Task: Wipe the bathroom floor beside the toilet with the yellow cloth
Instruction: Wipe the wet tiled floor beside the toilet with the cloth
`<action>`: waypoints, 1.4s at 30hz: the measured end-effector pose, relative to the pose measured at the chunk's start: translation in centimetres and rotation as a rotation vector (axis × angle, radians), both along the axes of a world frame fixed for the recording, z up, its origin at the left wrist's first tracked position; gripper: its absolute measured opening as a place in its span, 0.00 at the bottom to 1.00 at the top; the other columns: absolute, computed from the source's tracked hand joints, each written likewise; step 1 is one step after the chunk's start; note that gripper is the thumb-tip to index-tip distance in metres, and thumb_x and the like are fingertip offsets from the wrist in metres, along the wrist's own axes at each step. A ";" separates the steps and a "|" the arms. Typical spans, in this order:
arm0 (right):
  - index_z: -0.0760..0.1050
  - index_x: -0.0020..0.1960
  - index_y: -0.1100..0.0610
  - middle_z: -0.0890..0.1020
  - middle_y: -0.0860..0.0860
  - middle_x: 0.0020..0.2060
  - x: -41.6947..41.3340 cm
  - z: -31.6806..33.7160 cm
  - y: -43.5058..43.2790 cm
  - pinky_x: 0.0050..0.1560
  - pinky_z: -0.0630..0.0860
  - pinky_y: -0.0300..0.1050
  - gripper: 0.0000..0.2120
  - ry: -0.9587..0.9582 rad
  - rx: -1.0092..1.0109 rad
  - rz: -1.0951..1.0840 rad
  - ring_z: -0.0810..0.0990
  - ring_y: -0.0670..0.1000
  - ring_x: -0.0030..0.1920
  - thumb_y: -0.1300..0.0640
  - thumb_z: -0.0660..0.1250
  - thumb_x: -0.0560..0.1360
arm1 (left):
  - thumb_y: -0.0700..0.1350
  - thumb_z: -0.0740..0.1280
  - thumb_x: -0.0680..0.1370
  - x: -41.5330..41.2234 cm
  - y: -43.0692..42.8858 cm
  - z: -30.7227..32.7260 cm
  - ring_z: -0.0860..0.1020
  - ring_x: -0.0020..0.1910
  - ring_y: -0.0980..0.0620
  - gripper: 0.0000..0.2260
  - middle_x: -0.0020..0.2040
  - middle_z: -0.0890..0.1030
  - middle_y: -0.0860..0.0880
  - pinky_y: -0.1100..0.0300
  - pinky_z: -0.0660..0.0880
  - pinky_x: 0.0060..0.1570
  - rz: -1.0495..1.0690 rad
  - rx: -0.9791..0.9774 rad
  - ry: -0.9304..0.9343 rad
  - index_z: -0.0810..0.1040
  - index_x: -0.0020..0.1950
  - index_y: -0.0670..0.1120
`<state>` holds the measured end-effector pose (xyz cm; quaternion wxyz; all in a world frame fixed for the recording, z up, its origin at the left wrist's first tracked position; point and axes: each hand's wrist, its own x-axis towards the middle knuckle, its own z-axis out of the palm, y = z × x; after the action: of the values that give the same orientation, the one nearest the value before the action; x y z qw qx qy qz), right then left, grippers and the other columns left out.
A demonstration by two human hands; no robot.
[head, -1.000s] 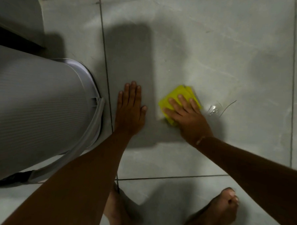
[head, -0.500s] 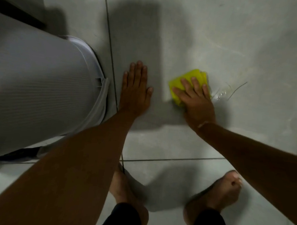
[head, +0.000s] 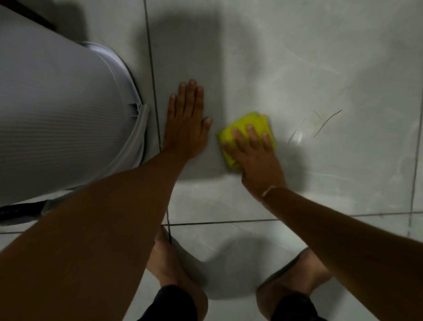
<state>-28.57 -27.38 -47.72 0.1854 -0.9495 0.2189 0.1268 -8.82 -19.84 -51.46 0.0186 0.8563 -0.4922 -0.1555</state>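
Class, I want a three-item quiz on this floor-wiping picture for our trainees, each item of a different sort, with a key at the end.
1. True or false: the left hand lies flat on the tiled floor, holding nothing.
2. Which hand presses the yellow cloth? A) left B) right C) both
3. Fill in: the thin dark strands on the tile lie to the ___ of the cloth.

Key
1. True; it rests palm down between the toilet and the cloth.
2. B; the right hand has its fingers spread over the cloth.
3. Right.
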 end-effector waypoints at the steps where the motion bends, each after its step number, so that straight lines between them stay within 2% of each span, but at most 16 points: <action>1: 0.64 0.73 0.47 0.64 0.53 0.76 -1.8 0.2 0.6 0.75 0.53 0.65 0.36 -0.003 -0.003 0.120 0.56 0.63 0.76 0.68 0.58 0.68 | 0.53 0.53 0.80 0.1 0.0 0.1 0.49 0.80 0.40 0.31 0.81 0.51 0.40 0.42 0.48 0.78 0.001 0.007 0.012 0.50 0.80 0.42; 3: 0.64 0.73 0.45 0.63 0.50 0.76 -5.2 0.5 0.0 0.75 0.54 0.63 0.38 0.025 -0.017 0.116 0.56 0.61 0.77 0.69 0.59 0.66 | 0.53 0.53 0.80 0.1 0.0 0.2 0.48 0.80 0.40 0.32 0.81 0.51 0.40 0.42 0.47 0.78 0.004 0.018 0.025 0.49 0.80 0.42; 7: 0.62 0.74 0.46 0.60 0.53 0.77 -2.4 0.4 -1.1 0.75 0.52 0.65 0.37 0.094 0.009 -0.446 0.51 0.62 0.77 0.66 0.60 0.67 | 0.54 0.53 0.79 0.0 -0.1 0.2 0.48 0.80 0.40 0.32 0.81 0.51 0.40 0.43 0.47 0.78 0.004 0.015 0.015 0.50 0.80 0.42; 12: 0.59 0.75 0.45 0.59 0.50 0.77 -5.2 1.7 3.3 0.76 0.49 0.64 0.41 0.082 0.143 -0.072 0.50 0.61 0.78 0.70 0.61 0.66 | 0.54 0.53 0.79 0.3 0.0 0.2 0.48 0.80 0.39 0.32 0.81 0.50 0.39 0.42 0.46 0.78 -0.009 0.023 0.031 0.49 0.80 0.41; 15: 0.59 0.75 0.46 0.58 0.53 0.77 -7.8 1.7 -0.2 0.75 0.53 0.66 0.41 0.125 0.097 -0.235 0.50 0.62 0.78 0.71 0.62 0.65 | 0.54 0.53 0.80 0.2 0.0 0.4 0.47 0.80 0.39 0.32 0.81 0.49 0.39 0.42 0.45 0.78 -0.007 0.035 0.034 0.48 0.80 0.41; 18: 0.59 0.75 0.47 0.56 0.53 0.78 -4.4 0.5 -3.1 0.76 0.49 0.65 0.40 0.092 0.046 -0.449 0.48 0.63 0.78 0.68 0.62 0.67 | 0.55 0.52 0.80 0.2 0.1 0.2 0.46 0.80 0.39 0.32 0.81 0.49 0.39 0.42 0.44 0.77 -0.018 0.030 0.036 0.47 0.80 0.41; 22: 0.61 0.75 0.48 0.61 0.53 0.76 -6.2 0.9 -1.5 0.75 0.52 0.66 0.38 0.057 0.044 0.051 0.54 0.64 0.76 0.70 0.58 0.67 | 0.55 0.51 0.80 0.2 0.0 0.4 0.46 0.80 0.39 0.32 0.81 0.48 0.39 0.42 0.44 0.77 -0.013 0.034 0.047 0.47 0.80 0.41; 24: 0.65 0.73 0.49 0.66 0.54 0.74 -10.0 1.7 -2.3 0.72 0.59 0.67 0.35 0.048 0.038 0.131 0.59 0.65 0.75 0.69 0.54 0.68 | 0.54 0.51 0.80 0.3 -0.1 0.6 0.45 0.80 0.39 0.32 0.81 0.47 0.39 0.42 0.43 0.78 -0.014 0.048 0.062 0.46 0.80 0.42; 26: 0.64 0.73 0.49 0.65 0.55 0.75 -10.8 1.3 -5.0 0.71 0.62 0.69 0.35 0.084 -0.013 -0.061 0.58 0.65 0.75 0.70 0.55 0.68 | 0.54 0.51 0.81 0.2 -0.1 0.6 0.44 0.80 0.40 0.32 0.81 0.46 0.40 0.43 0.43 0.78 -0.014 0.053 0.061 0.45 0.80 0.42; 29: 0.59 0.75 0.47 0.58 0.54 0.78 -5.8 0.3 -7.4 0.74 0.54 0.67 0.35 0.140 -0.046 -0.419 0.51 0.64 0.77 0.68 0.58 0.71 | 0.54 0.52 0.80 0.1 -0.1 0.2 0.45 0.80 0.40 0.32 0.81 0.48 0.39 0.43 0.44 0.78 -0.011 0.040 0.028 0.47 0.80 0.42; 32: 0.57 0.76 0.46 0.55 0.53 0.78 -5.2 0.1 -5.2 0.76 0.49 0.64 0.36 0.099 0.008 -0.218 0.48 0.63 0.78 0.67 0.58 0.71 | 0.53 0.53 0.80 -0.1 0.0 -0.1 0.47 0.80 0.39 0.31 0.81 0.50 0.39 0.43 0.45 0.77 -0.001 0.023 0.007 0.48 0.80 0.42; 34: 0.58 0.76 0.46 0.56 0.51 0.78 -8.9 1.1 -3.3 0.76 0.51 0.64 0.39 0.109 0.059 -0.154 0.49 0.61 0.78 0.70 0.59 0.69 | 0.53 0.53 0.80 -0.1 0.0 0.0 0.48 0.80 0.39 0.32 0.81 0.50 0.39 0.42 0.46 0.77 0.010 0.029 0.008 0.49 0.80 0.42; 37: 0.59 0.75 0.47 0.58 0.55 0.78 -11.3 1.3 -5.5 0.72 0.57 0.67 0.40 0.155 0.022 -0.509 0.51 0.64 0.77 0.71 0.60 0.67 | 0.53 0.53 0.79 -0.2 -0.2 0.2 0.48 0.80 0.38 0.32 0.81 0.51 0.39 0.41 0.48 0.77 0.025 0.035 0.009 0.50 0.80 0.41; 39: 0.57 0.76 0.47 0.57 0.56 0.78 -8.4 0.6 -8.6 0.73 0.55 0.67 0.38 0.148 -0.014 -0.711 0.51 0.65 0.77 0.67 0.59 0.69 | 0.53 0.53 0.79 -0.4 -0.1 0.0 0.49 0.80 0.38 0.32 0.81 0.51 0.39 0.41 0.48 0.77 0.019 0.031 -0.004 0.49 0.80 0.41; 40: 0.56 0.76 0.47 0.56 0.56 0.78 -6.9 0.3 -9.7 0.74 0.53 0.67 0.37 0.142 -0.022 -0.686 0.51 0.65 0.77 0.66 0.59 0.70 | 0.53 0.52 0.79 -0.3 0.0 -0.1 0.49 0.80 0.38 0.32 0.81 0.51 0.39 0.41 0.48 0.77 0.018 0.027 -0.012 0.49 0.80 0.41; 42: 0.56 0.76 0.48 0.56 0.55 0.78 -6.5 -0.1 -10.1 0.74 0.51 0.67 0.36 0.113 -0.038 -0.412 0.51 0.65 0.77 0.66 0.59 0.71 | 0.54 0.51 0.79 -0.3 0.0 -0.3 0.49 0.80 0.38 0.31 0.81 0.51 0.39 0.41 0.48 0.77 0.017 0.015 -0.016 0.49 0.80 0.42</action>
<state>-35.10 -37.50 -47.78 0.1766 -0.8794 0.4209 0.1352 -9.07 -19.83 -51.78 0.0097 0.8618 -0.4837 -0.1521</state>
